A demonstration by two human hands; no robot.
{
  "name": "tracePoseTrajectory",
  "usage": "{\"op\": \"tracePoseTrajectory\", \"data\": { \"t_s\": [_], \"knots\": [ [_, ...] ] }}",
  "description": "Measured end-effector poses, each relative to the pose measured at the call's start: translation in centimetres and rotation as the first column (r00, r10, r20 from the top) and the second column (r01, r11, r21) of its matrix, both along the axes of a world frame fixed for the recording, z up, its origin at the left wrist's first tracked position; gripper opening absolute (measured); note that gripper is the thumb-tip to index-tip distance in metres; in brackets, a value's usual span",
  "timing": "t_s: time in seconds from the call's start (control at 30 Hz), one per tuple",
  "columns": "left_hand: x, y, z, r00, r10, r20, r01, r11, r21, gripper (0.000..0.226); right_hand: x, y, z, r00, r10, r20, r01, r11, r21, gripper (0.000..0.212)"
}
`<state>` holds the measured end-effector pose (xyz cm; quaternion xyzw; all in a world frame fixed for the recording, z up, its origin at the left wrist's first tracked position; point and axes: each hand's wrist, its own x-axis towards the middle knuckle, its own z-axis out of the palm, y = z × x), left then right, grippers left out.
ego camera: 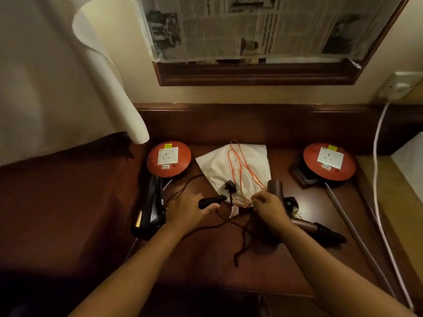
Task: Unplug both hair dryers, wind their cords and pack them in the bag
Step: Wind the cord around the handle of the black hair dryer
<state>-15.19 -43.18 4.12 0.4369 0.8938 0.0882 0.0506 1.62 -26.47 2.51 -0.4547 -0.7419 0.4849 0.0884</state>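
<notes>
Now both sockets stand empty and the cloth bag [231,163] lies mid-worktop: left hand [190,209] clasps the black dryer's handle [211,201], right hand [270,208] pinches the bag's mouth cord, so best gather the loose cord [240,236] in even loops first.

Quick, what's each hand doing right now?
Left hand: curled round the black cord end of a hair dryer.
Right hand: pinching the mouth of the white bag, by its orange drawstrings.

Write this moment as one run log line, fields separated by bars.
left hand: grips black dryer handle | right hand: pinches bag mouth | plug: on bag | cords: loose
</notes>
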Motion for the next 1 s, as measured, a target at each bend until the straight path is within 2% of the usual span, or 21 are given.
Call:
{"op": "tracePoseTrajectory", "data": {
  "t_s": [0.07, 0.13, 0.3, 0.37, 0.4, 0.47, 0.5, 0.57, 0.63, 0.7, 0.73, 0.8, 0.87, 0.93, 1.0],
  "knots": [
    [-0.2, -0.5, -2.1, 0.998, 0.04, 0.047, -0.039, 0.999, -0.019, 0.073, 0.2, 1.0, -1.5, 0.967, 0.139, 0.213, -0.181, 0.964, 0.193, 0.02],
    [-0.4, -0.7, -3.9, 0.993, 0.052, 0.109, -0.046, 0.997, -0.057, 0.069, 0.2, 1.8, -2.7, 0.9, 0.232, 0.368, -0.334, 0.911, 0.242, 0.028],
    [0.2, -0.2, -6.4, 0.993, -0.002, 0.121, 0.03, 0.973, -0.23, 0.061, -1.5, 4.5, -5.5, 0.779, 0.326, 0.536, -0.497, 0.841, 0.211, 0.073],
    [0.6, 0.1, -7.1, 0.991, -0.041, 0.129, 0.078, 0.952, -0.297, 0.062, -2.4, 5.2, -6.7, 0.685, 0.392, 0.615, -0.596, 0.786, 0.164, 0.084],
    [0.8, 0.3, -7.5, 0.989, -0.062, 0.136, 0.104, 0.939, -0.328, 0.063, -2.8, 5.4, -7.2, 0.626, 0.406, 0.666, -0.658, 0.733, 0.172, 0.083],
    [1.1, 0.5, -8.3, 0.981, -0.088, 0.173, 0.148, 0.913, -0.379, 0.066, -3.8, 6.0, -8.1, 0.54, 0.41, 0.735, -0.752, 0.626, 0.204, 0.067],
    [1.2, 0.6, -8.7, 0.976, -0.088, 0.198, 0.163, 0.902, -0.4, 0.066, -4.2, 6.4, -8.3, 0.555, 0.415, 0.721, -0.746, 0.631, 0.212, 0.054],
    [1.2, 0.7, -9.2, 0.971, -0.083, 0.226, 0.175, 0.888, -0.425, 0.066, -5.1, 7.7, -8.3, 0.657, 0.398, 0.64, -0.663, 0.709, 0.239, 0.038],
    [1.0, 0.6, -9.6, 0.969, -0.078, 0.235, 0.177, 0.882, -0.437, 0.067, -5.8, 9.6, -7.7, 0.76, 0.324, 0.564, -0.563, 0.761, 0.321, 0.038],
    [0.7, 0.5, -9.8, 0.968, -0.063, 0.245, 0.17, 0.878, -0.447, 0.068, -6.0, 11.5, -7.2, 0.792, 0.231, 0.566, -0.517, 0.746, 0.419, 0.041],
    [0.6, 0.4, -9.8, 0.967, -0.055, 0.248, 0.165, 0.877, -0.45, 0.068, -6.0, 12.2, -7.2, 0.765, 0.19, 0.615, -0.532, 0.725, 0.438, 0.043],
    [0.3, 0.4, -9.8, 0.969, -0.055, 0.242, 0.163, 0.874, -0.457, 0.068, -6.0, 12.6, -6.9, 0.638, 0.164, 0.752, -0.627, 0.679, 0.383, 0.046],
    [0.1, 0.4, -9.7, 0.97, -0.057, 0.238, 0.164, 0.874, -0.457, 0.068, -6.2, 11.4, -6.5, 0.574, 0.184, 0.798, -0.639, 0.71, 0.297, 0.056],
    [0.0, 0.4, -9.7, 0.967, -0.053, 0.248, 0.164, 0.876, -0.454, 0.068, -6.2, 8.7, -6.1, 0.661, 0.164, 0.732, -0.547, 0.774, 0.32, 0.068],
    [-0.2, 0.4, -9.5, 0.967, -0.051, 0.251, 0.164, 0.876, -0.454, 0.068, -5.7, 4.7, -6.3, 0.838, 0.127, 0.53, -0.4, 0.804, 0.44, 0.062]
  ]
}}
